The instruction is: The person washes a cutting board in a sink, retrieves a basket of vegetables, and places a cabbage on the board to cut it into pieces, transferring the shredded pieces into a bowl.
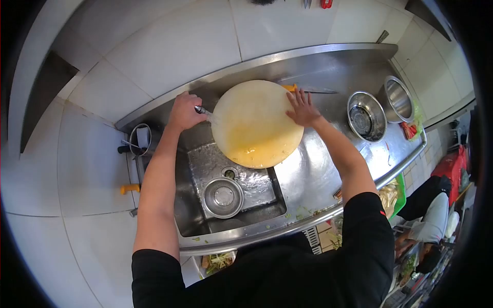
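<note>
A round, pale cutting board (259,115) with a wet, yellowed lower part tilts over the sink (282,197). My left hand (186,111) is closed around a metal water nozzle (200,109) at the board's left side, and water sprays from it onto the board's edge. With its fingers spread, my right hand (304,109) rests on the board's right edge. A knife (321,91) with a yellow handle lies behind the board, close to my right fingertips. Below, a metal bowl (223,197) sits in the wet sink basin.
Two metal bowls, one upright (366,117) and one tilted (398,100), stand on the right counter. A small container (140,138) is at the left wall. Another person (431,220) bends at the lower right. A green crate (398,197) stands below the counter.
</note>
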Demonstrator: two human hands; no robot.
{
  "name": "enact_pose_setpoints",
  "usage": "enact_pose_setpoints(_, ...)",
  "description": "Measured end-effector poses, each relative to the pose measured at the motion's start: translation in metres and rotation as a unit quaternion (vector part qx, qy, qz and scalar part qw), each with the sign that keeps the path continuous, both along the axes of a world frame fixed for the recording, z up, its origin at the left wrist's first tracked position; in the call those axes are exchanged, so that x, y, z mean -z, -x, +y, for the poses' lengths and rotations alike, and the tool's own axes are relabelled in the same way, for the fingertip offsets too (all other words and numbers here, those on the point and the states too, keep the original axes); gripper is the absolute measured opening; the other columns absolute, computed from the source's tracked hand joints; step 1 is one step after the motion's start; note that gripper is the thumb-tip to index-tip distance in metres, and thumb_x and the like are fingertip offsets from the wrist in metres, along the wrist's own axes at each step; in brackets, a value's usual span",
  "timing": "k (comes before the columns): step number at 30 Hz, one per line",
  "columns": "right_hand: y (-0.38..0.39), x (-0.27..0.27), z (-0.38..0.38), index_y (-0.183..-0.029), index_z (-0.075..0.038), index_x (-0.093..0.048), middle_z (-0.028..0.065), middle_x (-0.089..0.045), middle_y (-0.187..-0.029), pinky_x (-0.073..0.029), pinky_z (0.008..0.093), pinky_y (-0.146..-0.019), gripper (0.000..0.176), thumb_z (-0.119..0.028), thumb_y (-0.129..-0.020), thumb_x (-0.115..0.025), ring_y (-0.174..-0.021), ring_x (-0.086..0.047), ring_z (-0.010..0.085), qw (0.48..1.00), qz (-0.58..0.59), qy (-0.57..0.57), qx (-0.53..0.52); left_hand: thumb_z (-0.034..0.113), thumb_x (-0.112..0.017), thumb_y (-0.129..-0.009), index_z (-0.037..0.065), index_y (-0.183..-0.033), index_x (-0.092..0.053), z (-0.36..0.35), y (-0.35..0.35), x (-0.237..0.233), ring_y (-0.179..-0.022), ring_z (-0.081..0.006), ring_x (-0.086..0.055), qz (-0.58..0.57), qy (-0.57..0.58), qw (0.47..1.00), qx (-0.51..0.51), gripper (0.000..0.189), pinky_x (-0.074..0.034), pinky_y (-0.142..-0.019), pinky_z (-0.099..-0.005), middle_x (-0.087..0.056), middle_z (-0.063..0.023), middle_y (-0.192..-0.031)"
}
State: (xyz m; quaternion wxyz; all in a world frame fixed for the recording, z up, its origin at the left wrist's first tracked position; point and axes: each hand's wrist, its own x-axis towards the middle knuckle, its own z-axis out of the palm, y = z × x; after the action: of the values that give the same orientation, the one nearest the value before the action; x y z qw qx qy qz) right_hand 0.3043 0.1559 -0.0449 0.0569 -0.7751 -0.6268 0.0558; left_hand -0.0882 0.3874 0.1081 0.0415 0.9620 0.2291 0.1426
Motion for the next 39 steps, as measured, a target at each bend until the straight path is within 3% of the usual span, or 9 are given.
enact_pose_setpoints(5, 0.127, 0.006, -0.038, -0.164, -0.008, -0.026, 0.0228, -0.015, -0.171, 0.006, 0.0634, -0.125, 0.089, -0.065, -0.099, -0.041, -0.159, 0.004, 0.0428, 0.992, -0.046, 0.082, -0.08, 0.03, -0.084, -0.057, 0.008, -0.073, -0.065, -0.003, 0.005, 0.006, -0.088, -0.0341, -0.058, -0.009, -0.005, 1.0, 0.009, 0.033, -0.048, -0.083, -0.0457, -0.063, -0.0086, -0.082)
enact_pose_setpoints(14, 0.252, -0.024, -0.032, -0.105, -0.009, -0.078, 0.0136, -0.074, -0.111, -0.05, 0.0456, -0.1, 0.023, -0.019, -0.086, -0.068, -0.112, -0.065, 0.0345, 0.879, 0.313, -0.157, -0.323, 0.028, -0.083, -0.056, 0.008, -0.072, -0.064, -0.012, 0.007, 0.007, -0.086, -0.034, -0.054, -0.03, 0.003, 1.0, -0.003, 0.032, -0.047, -0.081, -0.0458, -0.058, -0.0085, -0.079)
enact_pose_setpoints(16, 0.188, -0.002, -0.024, -0.119, -0.01, -0.073, 0.0128, -0.065, -0.138, -0.036, 0.052, -0.117, 0.035, -0.025, -0.089, -0.061, -0.133, -0.055, 0.0348, 0.949, 0.161, -0.205, -0.178, 0.027, -0.082, -0.056, 0.008, -0.072, -0.064, -0.013, 0.009, 0.006, -0.086, -0.034, -0.053, -0.031, -0.001, 0.999, 0.009, 0.031, -0.046, -0.081, -0.0459, -0.057, -0.0085, -0.079)
enact_pose_setpoints(18, 0.131, 0.014, -0.017, -0.164, -0.007, -0.023, 0.0212, -0.025, -0.169, -0.007, 0.0615, -0.126, 0.076, -0.044, -0.103, -0.047, -0.158, -0.013, 0.0422, 0.992, -0.014, -0.079, 0.098, 0.025, -0.081, -0.055, 0.008, -0.072, -0.064, -0.02, 0.008, 0.005, -0.086, -0.0339, -0.053, -0.018, -0.002, 1.0, 0.025, 0.029, -0.046, -0.082, -0.0461, -0.057, -0.0086, -0.08)
enact_pose_setpoints(21, 0.126, -0.028, 0.0, -0.165, 0.001, -0.007, 0.0264, 0.002, -0.172, 0.002, 0.0643, -0.124, 0.088, -0.058, -0.105, -0.032, -0.158, 0.01, 0.0454, 0.954, -0.006, 0.08, 0.288, 0.024, -0.081, -0.056, 0.007, -0.074, -0.064, -0.025, 0.007, 0.006, -0.091, -0.0346, -0.053, -0.014, -0.023, 0.999, 0.032, 0.03, -0.047, -0.084, -0.0463, -0.057, -0.0087, -0.084)
enact_pose_setpoints(31, 0.247, -0.002, -0.004, -0.166, -0.007, -0.011, 0.0258, -0.005, -0.172, -0.002, 0.0581, -0.128, 0.083, -0.058, -0.104, -0.034, -0.16, 0.0, 0.0404, 0.99, 0.143, 0.001, 0.016, -0.001, -0.077, -0.067, 0.004, -0.113, -0.063, -0.066, 0.036, 0.035, -0.136, -0.0451, -0.042, -0.135, -0.087, 0.985, -0.071, 0.049, -0.038, -0.113, -0.0523, -0.041, -0.0222, -0.149)
enact_pose_setpoints(35, 0.216, -0.021, -0.047, -0.167, -0.008, -0.011, 0.0252, -0.006, -0.172, -0.002, 0.0556, -0.128, 0.088, -0.061, -0.102, -0.038, -0.16, -0.002, 0.0396, 0.989, 0.134, 0.029, 0.05, -0.005, -0.077, -0.071, 0.003, -0.142, -0.045, -0.08, 0.029, 0.101, -0.141, -0.0437, -0.038, -0.315, -0.141, 0.89, -0.299, 0.079, -0.036, -0.115, -0.0544, -0.03, -0.0234, -0.157)
enact_pose_setpoints(36, 0.205, -0.024, -0.056, -0.167, -0.008, -0.011, 0.0253, -0.006, -0.172, -0.001, 0.0557, -0.128, 0.089, -0.061, -0.101, -0.04, -0.16, -0.001, 0.0398, 0.988, 0.139, 0.036, 0.057, -0.001, -0.073, -0.084, 0.003, -0.137, -0.046, -0.066, 0.03, 0.148, -0.123, -0.0346, -0.054, -0.412, -0.066, 0.845, -0.335, 0.06, -0.046, -0.103, -0.0497, -0.049, -0.0198, -0.136)
enact_pose_setpoints(39, 0.168, -0.019, -0.089, -0.167, -0.007, -0.01, 0.0252, -0.006, -0.172, 0.0, 0.0554, -0.128, 0.093, -0.063, -0.1, -0.042, -0.16, -0.001, 0.0399, 0.988, 0.114, 0.037, 0.098, 0.019, -0.059, -0.104, 0.007, -0.117, -0.055, -0.064, 0.014, 0.184, -0.078, -0.0185, -0.056, -0.515, 0.515, 0.597, -0.335, 0.018, -0.048, -0.071, -0.0363, -0.057, -0.0065, -0.092)
